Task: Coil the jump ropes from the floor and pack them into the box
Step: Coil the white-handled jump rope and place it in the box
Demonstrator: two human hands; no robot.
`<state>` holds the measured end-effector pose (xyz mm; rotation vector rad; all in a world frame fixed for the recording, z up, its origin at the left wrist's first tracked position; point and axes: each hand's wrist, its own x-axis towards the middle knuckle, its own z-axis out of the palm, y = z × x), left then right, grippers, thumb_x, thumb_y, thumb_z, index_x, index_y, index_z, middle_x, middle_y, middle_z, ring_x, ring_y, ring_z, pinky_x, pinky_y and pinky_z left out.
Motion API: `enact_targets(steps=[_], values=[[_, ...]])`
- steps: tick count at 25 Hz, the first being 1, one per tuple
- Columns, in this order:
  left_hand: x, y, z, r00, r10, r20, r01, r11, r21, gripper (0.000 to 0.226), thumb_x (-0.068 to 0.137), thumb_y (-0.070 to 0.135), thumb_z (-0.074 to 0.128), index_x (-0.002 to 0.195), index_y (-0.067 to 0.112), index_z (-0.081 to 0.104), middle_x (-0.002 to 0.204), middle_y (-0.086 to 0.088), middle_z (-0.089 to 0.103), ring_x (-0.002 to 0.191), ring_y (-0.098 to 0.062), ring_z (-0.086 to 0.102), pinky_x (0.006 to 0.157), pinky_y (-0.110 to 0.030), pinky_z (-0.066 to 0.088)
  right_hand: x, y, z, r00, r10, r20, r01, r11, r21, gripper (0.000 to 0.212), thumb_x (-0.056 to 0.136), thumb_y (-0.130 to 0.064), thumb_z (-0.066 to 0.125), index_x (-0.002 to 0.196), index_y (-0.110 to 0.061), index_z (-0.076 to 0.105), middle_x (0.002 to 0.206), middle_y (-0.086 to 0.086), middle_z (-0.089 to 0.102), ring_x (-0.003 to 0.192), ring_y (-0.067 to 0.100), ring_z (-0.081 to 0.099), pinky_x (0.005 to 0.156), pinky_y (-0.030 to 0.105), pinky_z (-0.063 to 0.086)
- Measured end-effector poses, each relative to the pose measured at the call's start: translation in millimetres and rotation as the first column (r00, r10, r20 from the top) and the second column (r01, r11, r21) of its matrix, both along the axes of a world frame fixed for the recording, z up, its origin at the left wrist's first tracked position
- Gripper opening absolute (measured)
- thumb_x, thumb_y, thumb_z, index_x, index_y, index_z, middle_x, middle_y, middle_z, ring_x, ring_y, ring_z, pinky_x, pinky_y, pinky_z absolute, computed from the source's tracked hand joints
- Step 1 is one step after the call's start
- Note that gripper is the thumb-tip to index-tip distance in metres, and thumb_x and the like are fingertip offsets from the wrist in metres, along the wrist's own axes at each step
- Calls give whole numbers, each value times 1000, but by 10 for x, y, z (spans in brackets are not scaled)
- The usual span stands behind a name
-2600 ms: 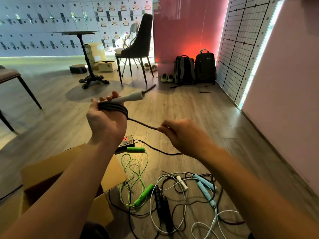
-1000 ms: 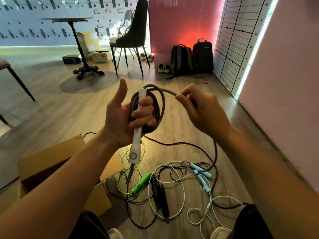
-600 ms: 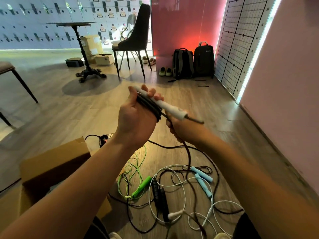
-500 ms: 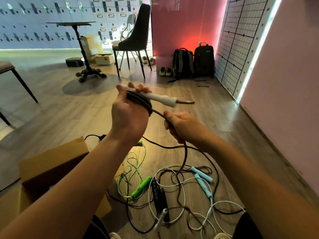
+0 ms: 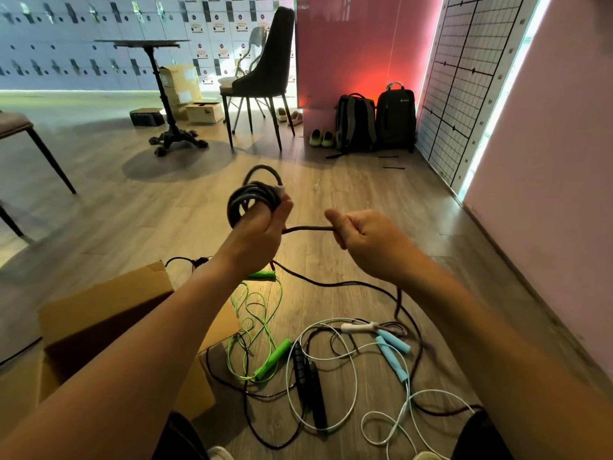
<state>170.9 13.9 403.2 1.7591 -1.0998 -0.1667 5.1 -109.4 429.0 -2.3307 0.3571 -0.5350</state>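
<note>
Underfoot, plank floor strewn with jump ropes; lockers, chair, backpacks beyond

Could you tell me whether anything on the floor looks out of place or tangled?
Yes: the green rope, white cord and black handles lie overlapped beside the box. The dark rope trailing from the right hand drops in among them by the blue handles, so it may snag.

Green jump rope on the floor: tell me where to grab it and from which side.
Take the nearer green handle, probably from above, with fingers across its width. It lies flat and diagonal, a stiff straight bar, while the green cord is only loose loops. The black handles lie close on its right, so come in from the side of the box.
</note>
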Motion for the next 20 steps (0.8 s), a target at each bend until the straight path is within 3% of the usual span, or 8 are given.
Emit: enact_targets(steps=[3,5,7,12,15,16,18,20], values=[[-142,-13,65,992,-123,1,116,944,308,48,101,50,33,91,12,60,75,-3,58,63,-13,54,69,-33,46,-71,-93,-2,996,40,80,-41,999,20,40,99,-40,51,72,-16,67,47,-11,46,44,3,42,53,24,38],[-224,8,68,948,-260,-183,316,842,438,69,92,65,25,89,6,61,70,-3,58,59,-15,55,62,-27,49,-115,-158,1,990,104,99,-107,994,24,24,91,-37,64,87,-15,71,59,-7,55,51,2,48,52,17,40],[-301,23,83,842,-332,-426,503,767,398,69,91,68,24,83,8,56,62,-1,52,52,-16,49,57,-27,47,-134,-225,-3,986,117,118,-117,993,-1,25,88,-38,68,96,-15,70,66,3,59,55,3,49,53,17,42],[-428,16,229,625,-409,-665,631,766,123,64,94,65,26,68,12,50,50,0,36,39,-12,33,52,-31,32,-88,-235,-14,972,31,231,-9,996,-93,45,85,-59,51,90,-18,69,64,-8,54,56,4,49,53,14,38],[-441,39,260,479,-470,-741,659,750,-50,65,96,64,23,62,14,47,45,3,32,33,-11,30,52,-30,39,-30,-171,-27,955,46,294,-39,999,-30,52,93,-58,45,72,-13,60,59,0,50,53,8,45,52,20,36],[-448,50,271,385,-506,-772,660,736,-153,66,96,65,22,61,15,47,43,4,33,31,-10,31,52,-28,42,-17,-159,-30,951,40,307,-47,999,17,56,96,-57,42,68,-10,57,59,4,48,53,12,43,54,25,36],[-445,89,322,112,-625,-773,590,667,-454,65,97,66,23,65,16,51,45,6,41,34,-8,33,55,-27,45,-17,-168,-46,963,29,268,-60,993,106,57,99,-57,36,67,-13,55,60,4,47,55,13,43,57,31,37],[-386,137,385,-98,-764,-637,359,570,-739,61,98,63,28,76,13,56,56,3,50,45,-10,40,69,-26,47,-37,-213,-91,990,39,133,-55,991,121,56,101,-56,32,70,-16,58,62,4,47,57,12,44,61,34,39]])
